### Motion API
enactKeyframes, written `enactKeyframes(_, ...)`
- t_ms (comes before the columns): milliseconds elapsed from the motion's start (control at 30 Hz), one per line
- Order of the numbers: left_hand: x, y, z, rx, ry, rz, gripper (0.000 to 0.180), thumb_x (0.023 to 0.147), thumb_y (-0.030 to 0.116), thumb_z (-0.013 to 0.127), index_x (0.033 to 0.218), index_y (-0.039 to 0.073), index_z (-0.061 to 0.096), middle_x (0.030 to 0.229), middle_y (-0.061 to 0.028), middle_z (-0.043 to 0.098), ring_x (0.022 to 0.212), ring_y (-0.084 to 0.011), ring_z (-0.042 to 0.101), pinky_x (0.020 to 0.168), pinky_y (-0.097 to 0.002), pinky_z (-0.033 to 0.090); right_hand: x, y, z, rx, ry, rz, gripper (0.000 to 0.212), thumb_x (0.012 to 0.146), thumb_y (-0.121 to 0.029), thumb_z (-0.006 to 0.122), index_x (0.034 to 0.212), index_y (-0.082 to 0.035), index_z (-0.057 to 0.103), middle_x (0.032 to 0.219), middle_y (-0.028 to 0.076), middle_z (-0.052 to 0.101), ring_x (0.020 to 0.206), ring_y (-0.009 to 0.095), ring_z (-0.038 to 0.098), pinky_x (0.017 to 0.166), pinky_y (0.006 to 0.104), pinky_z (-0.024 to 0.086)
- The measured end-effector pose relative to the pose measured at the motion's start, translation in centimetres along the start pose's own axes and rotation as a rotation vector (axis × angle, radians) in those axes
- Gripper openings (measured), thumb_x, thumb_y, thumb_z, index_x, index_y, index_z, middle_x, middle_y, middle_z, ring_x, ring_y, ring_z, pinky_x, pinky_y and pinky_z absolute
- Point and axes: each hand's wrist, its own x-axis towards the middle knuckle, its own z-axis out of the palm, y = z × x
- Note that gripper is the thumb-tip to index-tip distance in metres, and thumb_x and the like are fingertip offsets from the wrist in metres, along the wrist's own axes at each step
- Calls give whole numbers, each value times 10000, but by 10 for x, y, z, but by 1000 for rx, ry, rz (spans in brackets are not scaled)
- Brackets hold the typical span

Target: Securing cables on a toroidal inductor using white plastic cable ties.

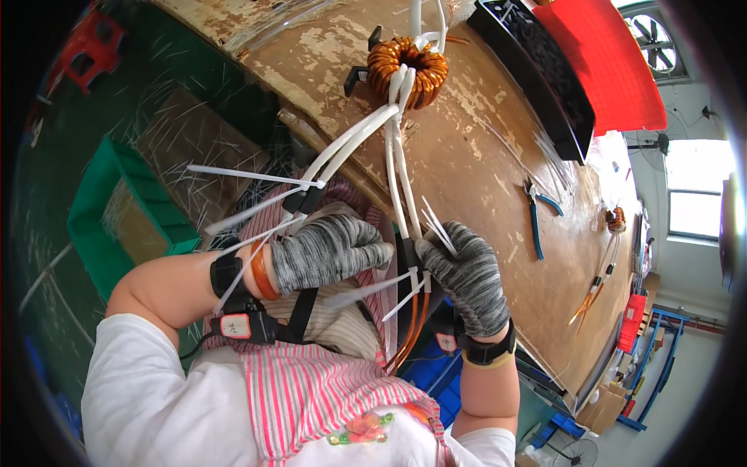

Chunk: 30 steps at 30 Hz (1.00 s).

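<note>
A copper-wound toroidal coil (408, 70) lies on the table, its white-sleeved leads (394, 163) running toward me in two bundles. My left hand (319, 249), in a grey knit glove, is curled closed below the left bundle's black sleeve (305, 201); what its fingers hold, if anything, is hidden. White cable ties (257, 176) stick out from that bundle. My right hand (467, 276), gloved alike, pinches a few loose white cable ties (440, 230) beside the right bundle's black sleeve (406, 253). More ties circle this bundle lower down, above bare copper-coloured wire ends (412, 331).
Blue-handled pliers (535, 222) and scattered white ties (554, 167) lie on the worn wooden table (482, 156). A second coil (615, 219) rests farther right. At the back stand a black bin (537, 78) and a red bin (615, 70). A green crate (97, 187) sits left on the littered floor.
</note>
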Motion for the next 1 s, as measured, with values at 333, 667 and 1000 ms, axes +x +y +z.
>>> enactKeyframes(333, -17, 41, 0, -219, 132, 148, 230, 922, 210, 621, 1057, 24, 603, 904, -22, 627, 855, -106, 592, 781, -284, 495, -2, 3, -30, 1020, 297, -151, 323, 983, -333, 518, 1091, -48, 622, 791, 18, 583, 590, 64, 483, 462, 200, 388)
enactKeyframes(667, 12, 45, 9, 366, 102, 314, 237, 870, 228, 640, 965, 13, 671, 860, -175, 650, 812, -331, 634, 724, -387, 508, 5, -8, -13, 1589, 33, -268, 351, 1002, -345, 455, 1188, -65, 558, 930, 68, 600, 727, 153, 522, 618, 282, 439)
enactKeyframes(1000, 11, 39, 11, 315, 208, 414, 193, 848, 188, 652, 923, 13, 683, 820, -151, 653, 770, -316, 641, 683, -388, 511, -1, -7, -8, 1484, 79, -234, 414, 972, -382, 502, 1209, -44, 536, 1016, 138, 622, 891, 252, 617, 839, 437, 526)
